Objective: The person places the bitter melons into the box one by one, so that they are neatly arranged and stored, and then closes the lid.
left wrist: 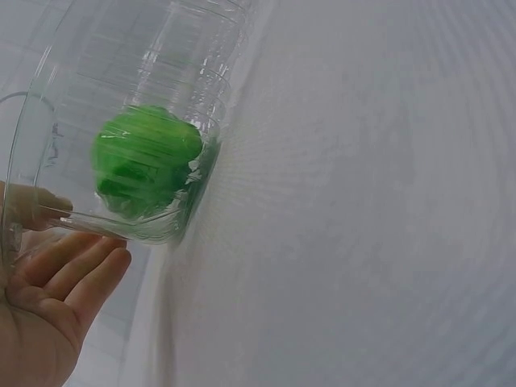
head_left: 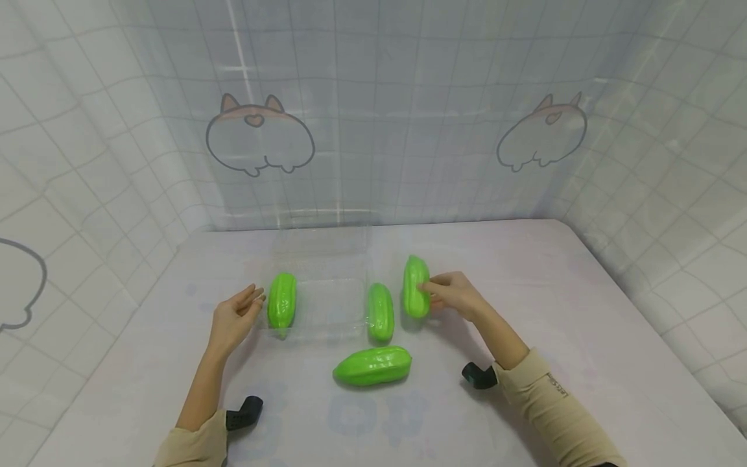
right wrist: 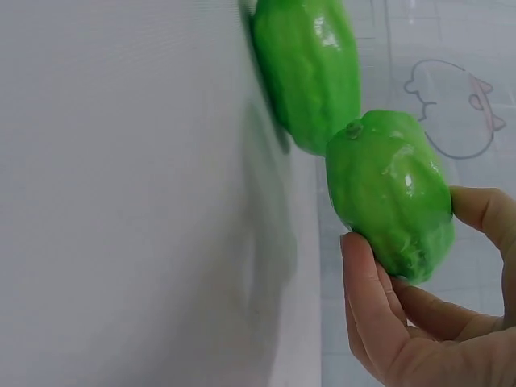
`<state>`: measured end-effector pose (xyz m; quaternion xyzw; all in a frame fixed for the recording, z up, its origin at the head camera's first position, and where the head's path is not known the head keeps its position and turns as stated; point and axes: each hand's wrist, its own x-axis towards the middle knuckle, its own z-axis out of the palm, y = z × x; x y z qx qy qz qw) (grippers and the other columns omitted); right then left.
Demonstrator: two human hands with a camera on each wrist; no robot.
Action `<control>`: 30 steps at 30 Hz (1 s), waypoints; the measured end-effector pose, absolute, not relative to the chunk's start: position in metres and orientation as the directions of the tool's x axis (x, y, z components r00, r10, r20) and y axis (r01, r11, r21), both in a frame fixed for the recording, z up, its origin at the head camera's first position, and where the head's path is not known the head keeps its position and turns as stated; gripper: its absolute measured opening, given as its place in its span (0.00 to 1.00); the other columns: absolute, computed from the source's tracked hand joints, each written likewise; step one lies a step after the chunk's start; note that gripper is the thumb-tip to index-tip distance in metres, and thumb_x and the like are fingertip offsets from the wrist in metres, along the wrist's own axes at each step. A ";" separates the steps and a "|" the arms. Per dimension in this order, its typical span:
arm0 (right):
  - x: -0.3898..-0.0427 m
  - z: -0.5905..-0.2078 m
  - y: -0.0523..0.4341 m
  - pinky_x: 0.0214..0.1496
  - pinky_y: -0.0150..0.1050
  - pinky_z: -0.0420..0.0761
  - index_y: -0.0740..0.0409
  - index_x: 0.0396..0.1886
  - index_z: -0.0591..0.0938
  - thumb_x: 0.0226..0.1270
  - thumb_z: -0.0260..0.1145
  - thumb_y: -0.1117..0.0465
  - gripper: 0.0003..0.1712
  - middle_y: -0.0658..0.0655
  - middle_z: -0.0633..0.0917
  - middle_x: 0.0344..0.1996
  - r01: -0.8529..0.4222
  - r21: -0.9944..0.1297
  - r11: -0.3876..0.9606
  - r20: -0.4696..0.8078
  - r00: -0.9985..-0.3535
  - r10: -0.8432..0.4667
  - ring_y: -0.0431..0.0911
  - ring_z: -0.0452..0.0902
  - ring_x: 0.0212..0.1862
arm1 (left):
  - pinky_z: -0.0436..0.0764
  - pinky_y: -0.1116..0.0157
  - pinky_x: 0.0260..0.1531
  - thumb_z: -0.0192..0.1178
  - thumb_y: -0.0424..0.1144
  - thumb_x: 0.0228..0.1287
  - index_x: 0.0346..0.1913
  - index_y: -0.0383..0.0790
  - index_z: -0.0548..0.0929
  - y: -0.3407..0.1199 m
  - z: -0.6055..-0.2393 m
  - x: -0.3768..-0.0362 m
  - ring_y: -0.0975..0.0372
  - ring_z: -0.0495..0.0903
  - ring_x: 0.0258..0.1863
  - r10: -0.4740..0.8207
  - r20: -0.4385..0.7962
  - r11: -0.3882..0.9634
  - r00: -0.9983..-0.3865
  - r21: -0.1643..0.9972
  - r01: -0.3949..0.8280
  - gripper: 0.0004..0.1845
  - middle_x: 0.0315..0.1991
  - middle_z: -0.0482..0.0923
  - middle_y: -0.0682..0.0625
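Table [head_left: 543, 285] bears one clear box [head_left: 329, 305], and judging by the layout the work is only partly done: one green fruit [head_left: 283, 301] lies inside, against its left wall, while three remain outside. Of two hands, the left hand [head_left: 230, 319] spreads its fingers at the box's left side, contact unclear; the right hand [head_left: 458, 295] pinches a second fruit [head_left: 415, 285] between thumb and fingers. Four fruits altogether: a third fruit [head_left: 381, 314] just beside the box's right wall, a fourth fruit [head_left: 373, 366] nearer the person.
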<state>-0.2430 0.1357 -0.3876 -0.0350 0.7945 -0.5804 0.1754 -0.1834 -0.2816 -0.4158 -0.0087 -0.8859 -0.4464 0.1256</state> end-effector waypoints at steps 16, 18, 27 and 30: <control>-0.246 -0.371 0.133 0.50 0.40 0.81 0.76 0.63 0.65 0.64 0.63 0.55 0.37 0.72 0.70 0.61 0.130 -0.952 0.278 -0.208 -0.939 -0.275 0.59 0.77 0.52 | 0.71 0.88 0.36 0.51 0.32 0.68 0.63 0.21 0.64 -0.282 -0.417 -0.184 0.42 0.77 0.51 -0.096 0.241 0.599 -0.966 0.789 0.138 0.24 0.56 0.73 0.32; -0.246 -0.369 0.131 0.50 0.40 0.81 0.77 0.63 0.65 0.64 0.63 0.55 0.37 0.72 0.70 0.60 0.127 -0.955 0.269 -0.203 -0.938 -0.280 0.58 0.78 0.52 | 0.71 0.88 0.36 0.51 0.32 0.68 0.63 0.21 0.65 -0.282 -0.417 -0.184 0.43 0.77 0.51 -0.097 0.243 0.599 -0.965 0.789 0.138 0.24 0.55 0.74 0.32; -0.250 -0.361 0.123 0.51 0.39 0.80 0.75 0.64 0.65 0.63 0.64 0.54 0.38 0.71 0.71 0.60 0.115 -0.962 0.248 -0.187 -0.939 -0.289 0.58 0.78 0.52 | 0.70 0.88 0.37 0.51 0.32 0.69 0.63 0.21 0.64 -0.283 -0.419 -0.184 0.43 0.77 0.52 -0.102 0.243 0.598 -0.965 0.790 0.136 0.24 0.56 0.73 0.32; -0.251 -0.359 0.121 0.52 0.40 0.80 0.75 0.64 0.64 0.63 0.64 0.54 0.38 0.71 0.71 0.60 0.104 -0.963 0.247 -0.178 -0.938 -0.299 0.57 0.78 0.52 | 0.70 0.88 0.37 0.51 0.32 0.69 0.63 0.20 0.65 -0.283 -0.420 -0.184 0.43 0.77 0.51 -0.097 0.253 0.599 -0.963 0.787 0.147 0.24 0.56 0.74 0.32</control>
